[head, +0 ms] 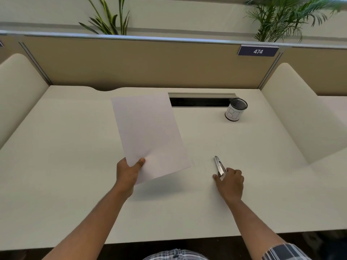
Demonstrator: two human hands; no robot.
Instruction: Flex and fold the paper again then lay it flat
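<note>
While the left hand [129, 172] pinches the near corner of a blank white sheet of paper [148, 134], thumb on top and fingers beneath, the sheet is lifted off the worktop [65, 166] and throws a soft shadow on the surface under its near edge. Its far corner overlaps the view of a dark cable slot [199, 102] cut into the back of the worktop. The right hand [230, 182] lies well apart from the left, its grip curled round the near end of a silver stapler [218, 165], which lies on the worktop with its far end pointing away from the person. The worktop is a pale cream, smooth and matte, with a shallow scalloped cut-out along its back edge. Near the right end of the slot stands a mesh pen cup [236, 109] wrapped in white paper with letters drawn on it. A tan fabric partition [131, 62] with a metal top rail closes off the back, bearing a dark plate marked 474 [258, 51]. Rounded cream side dividers [300, 109] flank the bay, and green plants [110, 21] rise behind the partition against a light wall.
</note>
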